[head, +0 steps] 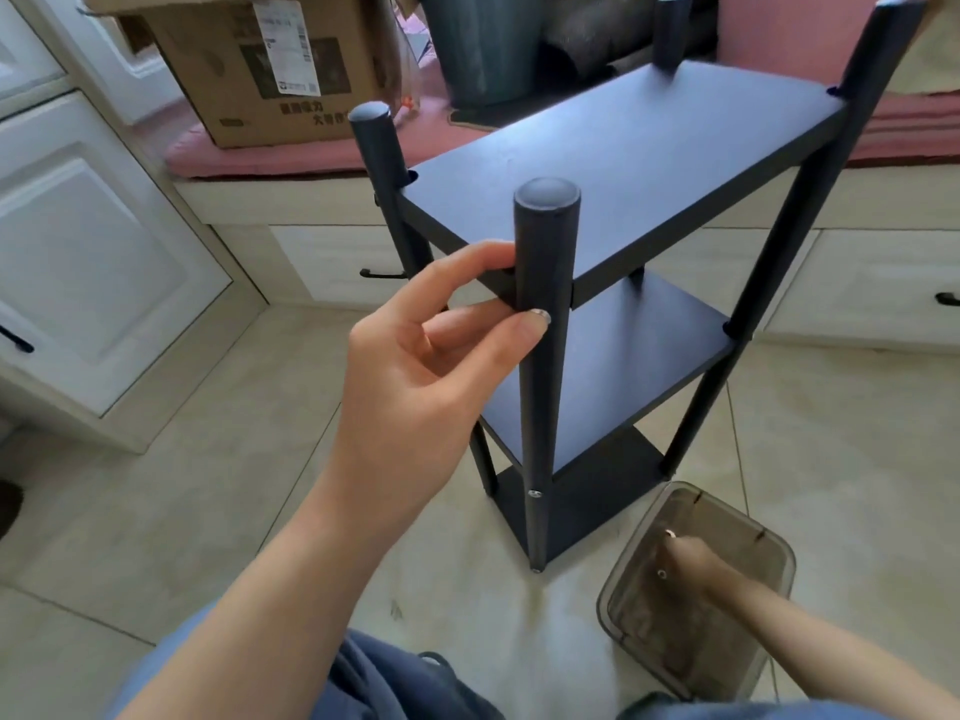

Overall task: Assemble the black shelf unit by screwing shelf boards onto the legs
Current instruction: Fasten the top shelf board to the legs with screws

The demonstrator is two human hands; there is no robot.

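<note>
The black shelf unit [623, 163] stands on the tiled floor with three boards fixed between round black legs. My left hand [431, 350] grips the nearest leg [543, 387] just below the top board, thumb in front and fingers behind. A silver screw head [535, 494] shows low on that leg. My right hand [691, 563] reaches down into a clear plastic tub [774, 558] on the floor at the lower right, fingertips pinched on a small silver screw [670, 534]. Another screw [661, 574] lies in the tub.
White cabinets [88, 262] line the left side. A window seat with drawers [857, 283] and a pink cushion [311, 158] runs behind the shelf, carrying a cardboard box [270, 59] and a dark bin [488, 44]. My blue-clad legs [374, 683] are at the bottom.
</note>
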